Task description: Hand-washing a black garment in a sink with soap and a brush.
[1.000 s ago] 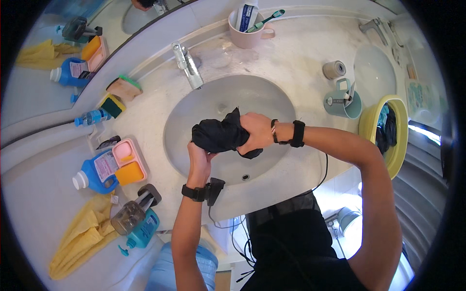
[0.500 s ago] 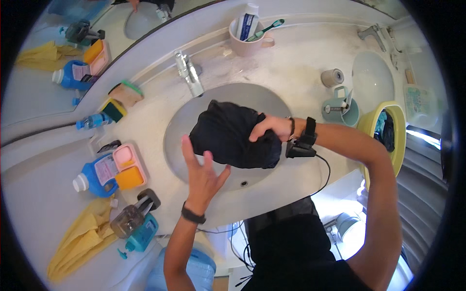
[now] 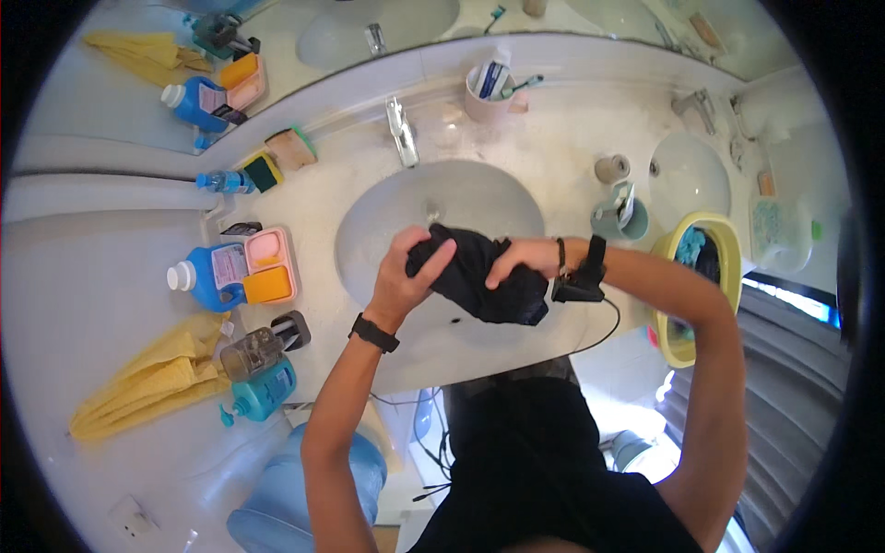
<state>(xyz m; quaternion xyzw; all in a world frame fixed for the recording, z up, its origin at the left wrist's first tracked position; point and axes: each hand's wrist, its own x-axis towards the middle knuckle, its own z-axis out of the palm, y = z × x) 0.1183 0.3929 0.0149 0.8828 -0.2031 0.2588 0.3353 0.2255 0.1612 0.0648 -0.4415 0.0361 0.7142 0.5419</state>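
A bunched black cloth [image 3: 477,281] hangs over the front part of the grey oval sink [image 3: 502,203]. My left hand [image 3: 407,278] grips its left end, thumb on top and fingers curled around it. At the other end, my right hand [image 3: 530,262] is closed on the cloth, with the thumb lying across the upper side. Folds of the fabric hide several fingertips. Behind the cloth stands the chrome faucet [image 3: 402,134]; I cannot make out any water running from it.
On the left are a blue bottle [image 3: 214,278], a pink soap dish [image 3: 289,253], sponges [image 3: 264,172], a teal pump bottle [image 3: 265,389] and a yellow towel [image 3: 152,378]. A pink cup [image 3: 483,109] stands behind. At right are a green mug [image 3: 604,219] and a yellow basin [image 3: 735,267] with clothes.
My left hand, open beside the cloth before, has closed on its left end. The cloth is now squeezed narrower. My right hand keeps its hold, and the whole view has shifted.
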